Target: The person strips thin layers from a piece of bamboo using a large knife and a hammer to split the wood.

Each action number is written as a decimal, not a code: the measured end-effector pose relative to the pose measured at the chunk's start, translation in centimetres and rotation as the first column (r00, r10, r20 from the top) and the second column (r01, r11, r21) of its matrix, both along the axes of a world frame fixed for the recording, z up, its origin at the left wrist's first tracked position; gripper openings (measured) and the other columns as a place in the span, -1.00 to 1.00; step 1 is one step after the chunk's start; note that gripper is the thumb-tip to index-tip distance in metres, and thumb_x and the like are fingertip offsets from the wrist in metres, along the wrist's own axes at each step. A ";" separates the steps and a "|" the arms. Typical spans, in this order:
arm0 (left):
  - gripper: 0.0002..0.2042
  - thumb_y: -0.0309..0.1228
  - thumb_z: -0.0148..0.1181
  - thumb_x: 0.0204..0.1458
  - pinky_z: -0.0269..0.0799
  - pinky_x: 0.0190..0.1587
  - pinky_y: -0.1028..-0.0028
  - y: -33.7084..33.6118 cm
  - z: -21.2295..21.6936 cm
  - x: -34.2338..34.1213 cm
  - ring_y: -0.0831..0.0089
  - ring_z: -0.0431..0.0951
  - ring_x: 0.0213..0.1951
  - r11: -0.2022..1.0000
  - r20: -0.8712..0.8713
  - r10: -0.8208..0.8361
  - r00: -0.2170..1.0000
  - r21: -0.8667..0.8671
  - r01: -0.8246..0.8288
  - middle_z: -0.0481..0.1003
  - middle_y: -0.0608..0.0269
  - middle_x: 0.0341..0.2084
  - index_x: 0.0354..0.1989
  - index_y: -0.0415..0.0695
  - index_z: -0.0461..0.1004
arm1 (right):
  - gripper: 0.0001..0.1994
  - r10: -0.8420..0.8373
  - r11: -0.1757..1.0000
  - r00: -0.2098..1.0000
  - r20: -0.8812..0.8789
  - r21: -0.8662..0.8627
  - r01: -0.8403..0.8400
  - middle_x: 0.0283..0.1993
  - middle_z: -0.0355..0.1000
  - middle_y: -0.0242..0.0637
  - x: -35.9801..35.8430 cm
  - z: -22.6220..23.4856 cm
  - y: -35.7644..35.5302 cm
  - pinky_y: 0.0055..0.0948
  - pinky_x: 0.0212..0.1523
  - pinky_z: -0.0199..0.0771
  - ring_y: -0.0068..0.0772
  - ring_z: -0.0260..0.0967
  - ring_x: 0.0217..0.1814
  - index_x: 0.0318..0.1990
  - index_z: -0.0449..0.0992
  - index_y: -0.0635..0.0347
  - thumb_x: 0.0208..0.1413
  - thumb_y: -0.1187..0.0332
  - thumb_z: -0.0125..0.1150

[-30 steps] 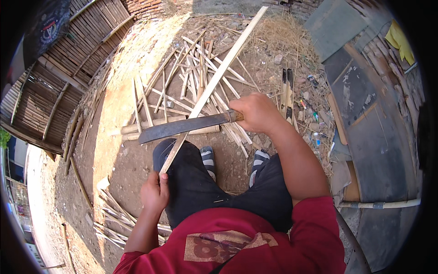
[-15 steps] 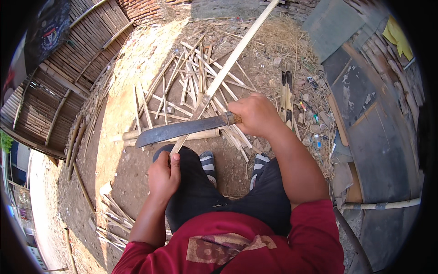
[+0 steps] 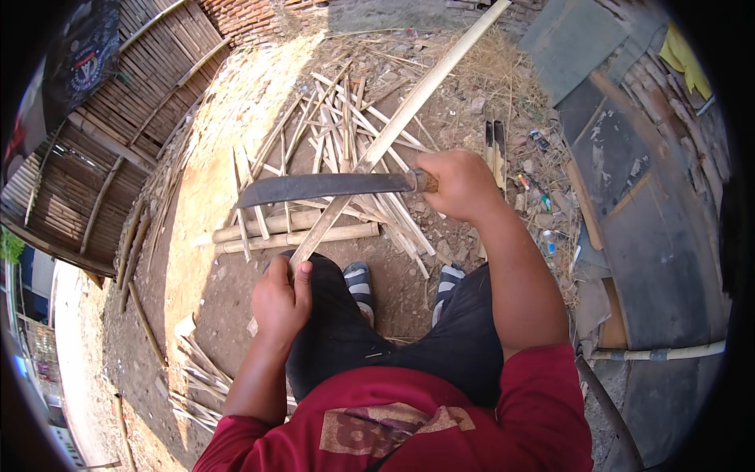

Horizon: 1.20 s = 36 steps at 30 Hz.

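Note:
My right hand (image 3: pixel 460 185) is closed round the wooden handle of a machete (image 3: pixel 330 187). Its dark, broad blade points left and lies across a long split bamboo strip (image 3: pixel 429 82). The strip's near end is gripped in my left hand (image 3: pixel 283 299), by my left knee. From there it slants up and away to the right, past the top of the picture. Whether the blade's edge bites into the strip cannot be made out. Behind the blade, a heap of split bamboo strips (image 3: pixel 346 118) covers the ground.
Two bamboo poles (image 3: pixel 314 236) lie on the ground just beyond my knees. More strips (image 3: pixel 200 377) are stacked at my left side. Dark boards (image 3: pixel 645 189) lean along the right, with litter and dry straw (image 3: pixel 495 71) beside them. A bamboo slat structure (image 3: pixel 149 71) stands at the far left.
The machete and my right hand have moved away from me along the strip, slightly to the right. The strip's far end has swung rightward. My left hand has barely moved.

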<state>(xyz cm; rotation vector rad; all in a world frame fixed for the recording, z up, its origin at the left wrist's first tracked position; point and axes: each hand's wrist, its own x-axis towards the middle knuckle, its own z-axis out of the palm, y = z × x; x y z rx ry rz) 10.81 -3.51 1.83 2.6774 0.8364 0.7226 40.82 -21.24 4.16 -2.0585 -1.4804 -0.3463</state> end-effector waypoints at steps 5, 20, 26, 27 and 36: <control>-0.62 -0.10 0.24 0.23 0.34 -0.50 0.09 0.8 -0.3 -1.0 -0.07 0.49 -0.55 0.997 0.038 0.047 0.998 0.062 -0.049 0.44 -0.05 -0.61 -0.38 -0.21 0.40 | -0.60 -0.241 0.962 0.950 -0.197 0.081 0.260 -0.27 0.56 -0.03 3.0 -0.2 -2.0 -0.07 -0.22 0.50 0.13 0.52 -0.22 -0.04 0.60 0.13 -0.12 0.35 0.45; -0.68 -0.16 0.39 0.12 0.42 -0.45 0.13 0.4 -0.5 -2.8 -0.04 0.57 -0.52 0.987 0.043 0.116 0.992 -0.114 -0.111 0.53 -0.01 -0.59 -0.31 -0.18 0.51 | -0.74 -0.017 1.000 0.999 0.035 0.008 0.017 -0.37 0.54 -0.13 0.5 0.5 -1.4 -0.04 -0.22 0.49 0.08 0.52 -0.25 -0.24 0.57 0.08 -0.17 0.34 0.40; -0.69 -0.19 0.36 0.15 0.40 -0.46 0.15 1.4 -0.9 -4.5 -0.04 0.55 -0.53 0.994 0.013 0.097 0.995 0.043 -0.098 0.55 -0.02 -0.57 -0.39 -0.22 0.54 | -0.70 -0.314 0.930 0.929 -0.198 0.133 0.343 -0.36 0.55 -0.07 4.0 -0.3 -3.7 -0.05 -0.18 0.52 0.11 0.53 -0.21 -0.16 0.61 0.08 -0.13 0.32 0.41; -0.70 -0.21 0.35 0.15 0.38 -0.46 0.16 1.4 -1.2 -5.0 -0.02 0.54 -0.55 0.995 0.015 0.101 0.995 0.020 -0.101 0.52 -0.02 -0.60 -0.40 -0.22 0.52 | -0.69 -0.340 0.930 0.917 -0.206 0.073 0.361 -0.35 0.55 -0.04 3.8 -0.1 -3.6 -0.06 -0.17 0.53 0.12 0.53 -0.21 -0.15 0.61 0.09 -0.11 0.31 0.41; -0.68 -0.20 0.36 0.15 0.37 -0.51 0.15 0.4 -6.5 -14.6 -0.04 0.52 -0.60 0.980 -0.098 0.161 0.982 -0.101 -0.171 0.48 -0.01 -0.68 -0.41 -0.23 0.51 | -0.73 -0.015 0.983 0.980 -0.200 -0.185 -0.023 -0.36 0.53 -0.09 0.7 -2.1 0.6 -0.03 -0.17 0.49 0.15 0.51 -0.20 -0.26 0.56 0.11 -0.11 0.28 0.46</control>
